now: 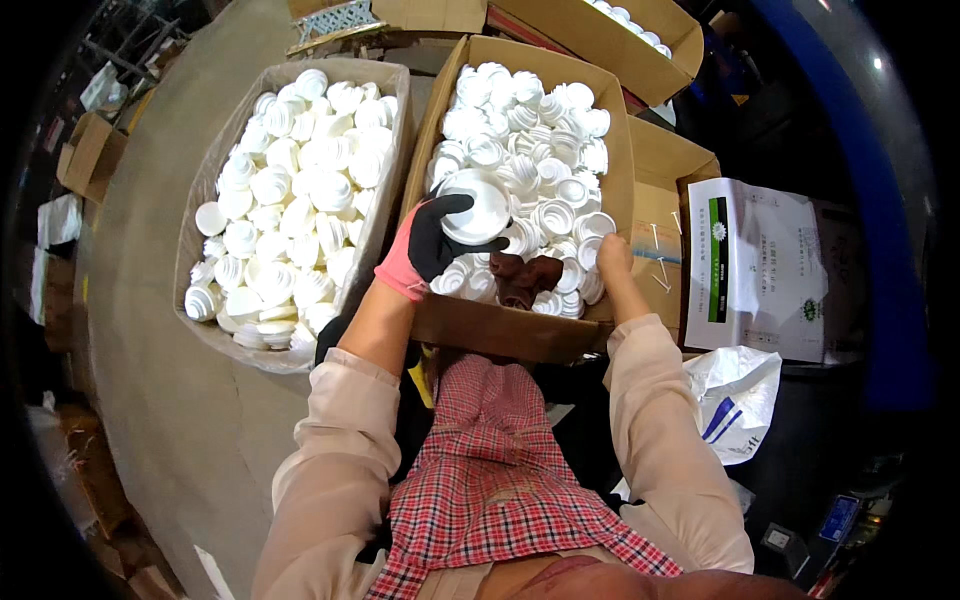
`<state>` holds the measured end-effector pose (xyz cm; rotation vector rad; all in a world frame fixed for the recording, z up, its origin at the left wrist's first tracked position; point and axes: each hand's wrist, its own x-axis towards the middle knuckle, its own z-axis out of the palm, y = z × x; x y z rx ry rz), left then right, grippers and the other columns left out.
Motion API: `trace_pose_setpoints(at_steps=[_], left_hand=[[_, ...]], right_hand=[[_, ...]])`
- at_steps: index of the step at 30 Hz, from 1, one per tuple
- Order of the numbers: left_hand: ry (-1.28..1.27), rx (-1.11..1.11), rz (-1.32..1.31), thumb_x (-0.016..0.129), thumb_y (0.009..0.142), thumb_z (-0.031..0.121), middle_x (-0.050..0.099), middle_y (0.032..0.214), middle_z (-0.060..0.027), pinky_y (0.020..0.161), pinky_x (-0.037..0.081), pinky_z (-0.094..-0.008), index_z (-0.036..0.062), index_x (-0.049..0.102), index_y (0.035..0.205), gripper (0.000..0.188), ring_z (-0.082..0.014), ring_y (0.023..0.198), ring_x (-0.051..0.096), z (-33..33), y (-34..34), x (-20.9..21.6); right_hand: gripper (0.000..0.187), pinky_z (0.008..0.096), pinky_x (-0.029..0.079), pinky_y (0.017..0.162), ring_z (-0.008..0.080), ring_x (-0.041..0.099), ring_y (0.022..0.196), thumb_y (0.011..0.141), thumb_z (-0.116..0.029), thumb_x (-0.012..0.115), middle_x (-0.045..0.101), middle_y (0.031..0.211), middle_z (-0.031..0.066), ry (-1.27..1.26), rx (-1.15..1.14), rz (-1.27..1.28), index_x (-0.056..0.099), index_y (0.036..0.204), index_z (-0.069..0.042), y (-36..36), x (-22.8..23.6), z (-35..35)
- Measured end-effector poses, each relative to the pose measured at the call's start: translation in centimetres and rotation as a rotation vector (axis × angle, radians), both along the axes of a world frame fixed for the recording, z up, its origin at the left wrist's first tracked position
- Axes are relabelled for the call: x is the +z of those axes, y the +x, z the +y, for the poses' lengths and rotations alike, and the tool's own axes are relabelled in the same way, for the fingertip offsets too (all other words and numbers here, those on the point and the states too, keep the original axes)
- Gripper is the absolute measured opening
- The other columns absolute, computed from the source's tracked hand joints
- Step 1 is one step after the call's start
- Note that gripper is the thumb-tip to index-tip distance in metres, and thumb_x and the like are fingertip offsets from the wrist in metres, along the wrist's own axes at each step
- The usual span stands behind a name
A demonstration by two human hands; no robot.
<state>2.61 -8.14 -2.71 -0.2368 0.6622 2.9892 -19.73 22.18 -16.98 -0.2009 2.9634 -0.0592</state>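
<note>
My left hand (428,245), in a black and pink glove, grips a round white plastic cap (475,207) by its rim, smooth face showing. It is over a cardboard box (505,333) heaped with white threaded caps (540,135). My bare right hand (614,262) is at the right side of that box, beside the caps; its fingers are mostly hidden. A crumpled dark brown item (525,280), perhaps cloth, lies on the caps near the box's front wall.
Left of the box stands a plastic-lined box (190,260) full of cream-white caps. To the right are an open carton (655,180) with thin white pins (658,270), a white printed carton (765,270) and a white bag (745,395). Another cardboard box (660,60) stands behind.
</note>
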Motion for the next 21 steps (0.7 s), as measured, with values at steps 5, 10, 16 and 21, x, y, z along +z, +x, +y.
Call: trace_pose_setpoints(at_steps=[5,10,16,21], left_hand=[[0.218,-0.035,0.081,0.057,0.094,0.035,0.054,0.131,-0.0214,0.099,0.045,-0.0589,0.0001,0.041,0.137,0.057,-0.039,0.12,0.054,1.5,-1.3,1.3],[-0.975,0.235,0.225,0.079,0.077,0.035,0.062,0.12,-0.0174,0.099,0.045,-0.0407,-0.0027,0.044,0.133,0.076,-0.0287,0.116,0.057,2.4,-1.9,-1.6],[-1.531,0.44,0.421,0.087,0.067,0.024,0.058,0.125,-0.0159,0.094,0.047,-0.0352,-0.002,0.046,0.131,0.08,-0.0281,0.109,0.061,3.6,-1.8,1.4],[-1.045,0.355,0.22,0.086,0.065,0.016,0.058,0.125,-0.0152,0.095,0.047,-0.0335,-0.0025,0.048,0.129,0.077,-0.0288,0.11,0.06,3.4,-2.6,-0.3]], right_hand=[[0.028,0.0463,0.051,0.087,0.0413,0.063,0.098,0.073,-0.022,0.074,0.068,0.101,0.0218,-0.119,0.037,-0.024,0.069,0.092,-0.002,-0.3,1.4,-0.9],[0.021,0.0381,0.045,0.091,0.0356,0.054,0.112,0.07,-0.019,0.071,0.056,0.128,0.02,-0.775,0.408,0.131,0.058,0.072,-0.003,4.0,11.7,-5.2],[0.033,0.0321,0.049,0.087,0.0161,0.05,0.116,0.077,-0.005,0.072,0.04,0.146,0.0086,-1.643,0.628,-0.838,0.054,0.104,-0.01,9.5,16.2,-6.9],[0.06,0.032,0.049,0.09,0.0167,0.046,0.119,0.074,0.001,0.074,0.043,0.138,0.0054,-1.414,0.568,-0.445,0.048,0.126,-0.012,9.1,17.0,-6.6]])
